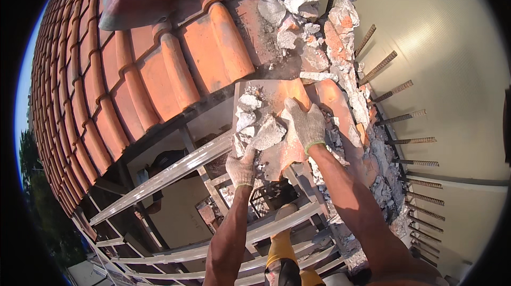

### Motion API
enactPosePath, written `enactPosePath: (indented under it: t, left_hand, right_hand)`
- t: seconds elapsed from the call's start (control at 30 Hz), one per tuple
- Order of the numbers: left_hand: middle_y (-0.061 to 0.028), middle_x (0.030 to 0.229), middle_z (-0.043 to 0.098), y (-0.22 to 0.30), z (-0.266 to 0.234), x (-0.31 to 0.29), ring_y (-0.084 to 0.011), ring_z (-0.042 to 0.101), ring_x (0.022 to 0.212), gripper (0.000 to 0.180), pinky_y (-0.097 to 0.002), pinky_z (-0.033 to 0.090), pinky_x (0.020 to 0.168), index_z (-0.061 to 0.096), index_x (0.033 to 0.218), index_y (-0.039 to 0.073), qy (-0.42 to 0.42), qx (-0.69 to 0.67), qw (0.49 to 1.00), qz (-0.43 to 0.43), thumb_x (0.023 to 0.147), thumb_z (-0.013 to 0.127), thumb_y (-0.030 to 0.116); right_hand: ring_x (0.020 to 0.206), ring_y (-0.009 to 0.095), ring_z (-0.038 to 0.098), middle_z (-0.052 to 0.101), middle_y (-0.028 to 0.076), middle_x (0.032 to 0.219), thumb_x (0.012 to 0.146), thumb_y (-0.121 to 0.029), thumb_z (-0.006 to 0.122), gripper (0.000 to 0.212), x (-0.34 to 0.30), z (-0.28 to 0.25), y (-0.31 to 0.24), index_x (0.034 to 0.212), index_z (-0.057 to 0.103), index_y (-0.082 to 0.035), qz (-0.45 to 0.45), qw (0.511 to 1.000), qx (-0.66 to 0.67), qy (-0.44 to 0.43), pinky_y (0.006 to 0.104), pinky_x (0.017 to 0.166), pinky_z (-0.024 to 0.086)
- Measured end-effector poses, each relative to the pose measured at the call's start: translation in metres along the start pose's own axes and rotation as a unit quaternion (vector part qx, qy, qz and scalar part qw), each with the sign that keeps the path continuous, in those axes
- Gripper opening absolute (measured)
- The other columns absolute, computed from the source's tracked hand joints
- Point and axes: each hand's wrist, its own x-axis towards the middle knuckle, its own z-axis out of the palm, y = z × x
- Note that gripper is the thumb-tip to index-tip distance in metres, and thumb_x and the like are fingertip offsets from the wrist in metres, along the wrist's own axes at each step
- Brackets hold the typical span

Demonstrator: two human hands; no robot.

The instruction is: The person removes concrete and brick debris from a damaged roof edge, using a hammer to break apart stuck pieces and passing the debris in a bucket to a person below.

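Both my hands wear pale knitted work gloves. An orange clay roof tile (290, 150) lies in front of me at the broken edge of the roof, with grey-white mortar chunks (254, 123) heaped on its left part. My left hand (240, 168) grips the tile's lower left edge beside the chunks. Closed over the raised roll of the same tile is my right hand (307, 122); its fingertips are partly hidden. Another tile piece (332, 100), dusty and orange, lies just right of it against the rubble.
Rusty rebar ends (394, 92) stick out along the pale wall (426, 30) at right, above broken masonry (380, 179). Intact tiles (154, 68) cover the left. Metal battens (170, 174) cross an opening, with a person (159, 169) below. My boot (282, 249) is among the battens.
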Motion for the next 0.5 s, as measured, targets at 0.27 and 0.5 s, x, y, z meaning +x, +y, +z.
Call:
enactPosePath:
  t: [0.27,0.5]
  left_hand:
    - [-0.0175,0.1,0.081,0.04,0.003,-0.112,-0.0216,0.075,0.088,0.06,-0.0373,0.058,0.083,0.071,0.114,-0.007,-0.006,0.025,0.998,-0.057,0.082,0.092,0.039]
    - [-0.0176,0.099,0.079,-0.002,0.017,-0.288,-0.0229,0.074,0.087,0.075,-0.0401,0.058,0.084,0.067,0.121,-0.011,-0.106,0.05,0.993,-0.023,0.078,0.092,0.044]
  right_hand:
    - [0.119,0.04,0.069,0.072,0.031,0.122,0.089,-0.059,0.08,0.081,-0.047,-0.067,0.098,0.124,0.068,0.013,-0.021,0.982,0.189,0.013,0.0499,0.101,0.052]
    - [0.113,0.035,0.07,0.072,0.025,0.122,0.096,-0.044,0.076,0.058,-0.19,-0.158,0.323,0.122,0.068,0.006,0.063,0.923,0.373,0.071,0.045,0.095,0.054]
